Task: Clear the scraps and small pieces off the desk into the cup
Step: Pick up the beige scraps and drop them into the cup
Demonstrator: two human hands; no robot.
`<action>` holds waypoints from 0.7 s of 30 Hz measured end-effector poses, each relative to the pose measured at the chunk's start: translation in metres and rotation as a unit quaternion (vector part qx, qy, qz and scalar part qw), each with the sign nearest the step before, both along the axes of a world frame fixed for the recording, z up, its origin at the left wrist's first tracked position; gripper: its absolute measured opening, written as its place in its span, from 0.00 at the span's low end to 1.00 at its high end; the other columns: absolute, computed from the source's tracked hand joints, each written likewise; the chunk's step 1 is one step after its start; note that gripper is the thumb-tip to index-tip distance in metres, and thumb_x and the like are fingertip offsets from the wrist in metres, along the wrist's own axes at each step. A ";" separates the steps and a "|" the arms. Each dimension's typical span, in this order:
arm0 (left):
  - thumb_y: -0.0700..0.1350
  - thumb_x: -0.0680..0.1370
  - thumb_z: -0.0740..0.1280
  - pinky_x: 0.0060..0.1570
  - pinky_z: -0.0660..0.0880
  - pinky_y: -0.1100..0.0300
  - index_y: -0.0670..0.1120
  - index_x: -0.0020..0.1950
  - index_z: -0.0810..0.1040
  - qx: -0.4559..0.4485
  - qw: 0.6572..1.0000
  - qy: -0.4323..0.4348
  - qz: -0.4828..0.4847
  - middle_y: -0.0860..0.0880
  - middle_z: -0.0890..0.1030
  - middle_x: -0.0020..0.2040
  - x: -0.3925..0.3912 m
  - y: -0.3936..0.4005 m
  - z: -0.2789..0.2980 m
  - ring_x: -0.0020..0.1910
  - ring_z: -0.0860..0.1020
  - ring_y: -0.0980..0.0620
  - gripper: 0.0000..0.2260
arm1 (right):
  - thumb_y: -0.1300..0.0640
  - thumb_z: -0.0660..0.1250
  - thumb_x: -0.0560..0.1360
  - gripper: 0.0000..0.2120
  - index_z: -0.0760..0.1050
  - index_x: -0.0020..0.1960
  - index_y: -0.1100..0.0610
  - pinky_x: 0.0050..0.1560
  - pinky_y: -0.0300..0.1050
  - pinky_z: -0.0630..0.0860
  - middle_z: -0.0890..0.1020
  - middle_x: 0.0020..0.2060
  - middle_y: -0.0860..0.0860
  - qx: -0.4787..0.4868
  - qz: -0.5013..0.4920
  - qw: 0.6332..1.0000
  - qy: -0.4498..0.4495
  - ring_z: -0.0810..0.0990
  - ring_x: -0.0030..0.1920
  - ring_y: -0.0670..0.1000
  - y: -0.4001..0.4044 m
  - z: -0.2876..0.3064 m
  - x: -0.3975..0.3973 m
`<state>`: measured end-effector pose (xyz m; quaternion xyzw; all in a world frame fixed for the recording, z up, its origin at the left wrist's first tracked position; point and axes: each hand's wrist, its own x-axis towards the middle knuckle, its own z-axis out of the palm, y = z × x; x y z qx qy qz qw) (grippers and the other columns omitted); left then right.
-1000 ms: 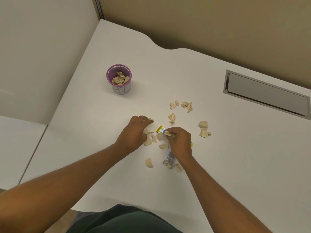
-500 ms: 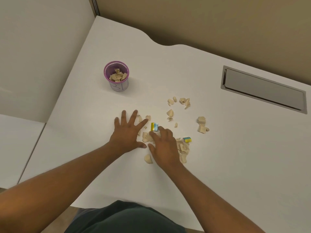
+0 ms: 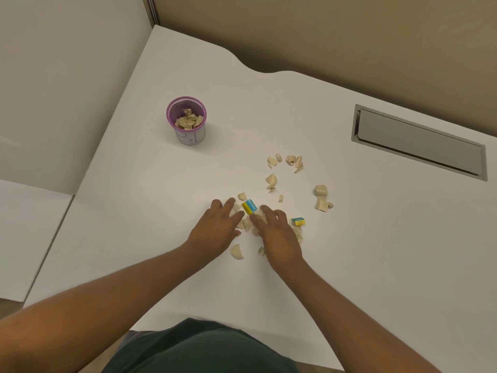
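A purple-rimmed cup stands at the desk's back left, partly filled with tan scraps. More tan scraps lie scattered over the middle of the white desk. My left hand and my right hand rest palm down side by side over a small heap of scraps, fingers spread, touching the pieces between them. A yellow-and-blue box sits just past my fingertips. A smaller yellow-and-blue piece lies right of my right hand. One curved scrap lies between my wrists.
A grey metal cable hatch is set into the desk at the right. Beige partition walls close the desk at the left and the back. The desk's back edge curves inward. A lower white surface lies to the left.
My left hand has drawn in toward my right hand, its fingers less spread. The two hands now press closer around the heap. The camera view has shifted slightly.
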<state>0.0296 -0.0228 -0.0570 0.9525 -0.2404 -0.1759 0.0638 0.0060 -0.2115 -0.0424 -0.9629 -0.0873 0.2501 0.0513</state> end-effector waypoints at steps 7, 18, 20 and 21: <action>0.34 0.81 0.62 0.47 0.78 0.54 0.47 0.63 0.79 0.004 1.000 0.019 -0.019 0.48 0.76 0.63 0.011 -0.007 -0.002 0.59 0.74 0.46 0.15 | 0.66 0.68 0.74 0.22 0.73 0.65 0.52 0.42 0.48 0.76 0.74 0.60 0.49 0.043 -0.006 0.999 -0.023 0.72 0.60 0.53 0.015 -0.003 0.006; 0.36 0.76 0.71 0.55 0.78 0.62 0.44 0.51 0.89 -0.321 0.888 0.017 0.329 0.49 0.89 0.52 0.063 0.037 0.051 0.50 0.85 0.53 0.08 | 0.68 0.64 0.74 0.11 0.81 0.43 0.54 0.44 0.49 0.76 0.80 0.38 0.48 0.182 -0.093 0.978 -0.047 0.77 0.42 0.54 0.003 -0.017 0.019; 0.37 0.75 0.72 0.52 0.75 0.71 0.46 0.49 0.89 -0.355 0.860 -0.053 0.362 0.50 0.89 0.49 0.093 0.055 0.074 0.46 0.84 0.58 0.08 | 0.68 0.64 0.75 0.13 0.81 0.42 0.53 0.43 0.46 0.74 0.79 0.37 0.45 0.194 -0.099 0.974 -0.058 0.77 0.41 0.52 0.001 -0.017 0.017; 0.38 0.75 0.72 0.50 0.74 0.74 0.47 0.50 0.89 -0.355 0.855 -0.084 0.368 0.51 0.89 0.48 0.111 0.063 0.084 0.45 0.83 0.58 0.08 | 0.68 0.64 0.76 0.13 0.81 0.43 0.53 0.42 0.44 0.73 0.79 0.37 0.43 0.193 -0.099 0.974 -0.065 0.77 0.41 0.51 0.001 -0.017 0.017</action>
